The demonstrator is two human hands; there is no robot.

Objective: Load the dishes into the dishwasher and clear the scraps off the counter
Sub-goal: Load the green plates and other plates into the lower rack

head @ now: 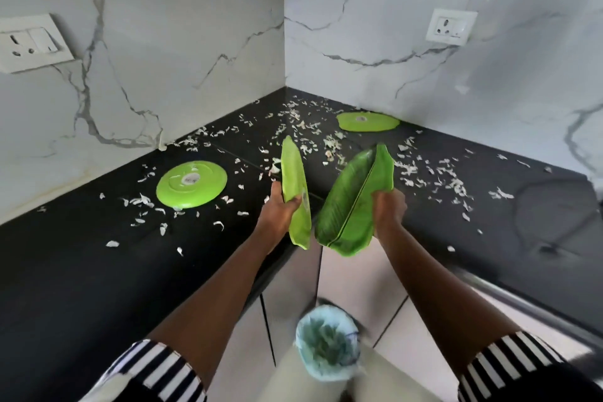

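Currently the left hand (280, 206) is gripping one leaf plate (293, 173) near its lower half, fingers curled round the rim, the plate standing almost edge-on; the right hand (388, 207) is clamping a second leaf plate (352, 199) at its right rim, ribbed face tilting toward the camera; both are hanging just beside each other over the counter (81, 254) front edge, apparently not touching.

Two round plates are lying face down on the counter: one (191, 184) at ten o'clock from the hands, one (368, 122) at one o'clock by the wall; pale scraps (303, 127) are lying scattered around them; a lined bin (328, 346) is standing at six o'clock below.

Handling, as judged: the plates are looking thin, stiff, light and glossy, hence possibly slippery; hold mid-rim, thumb opposing fingers, avoiding the pointed tips. The inverted round plates are sitting flat; lift at the rim. The scraps are looking flaky and easily scattered.
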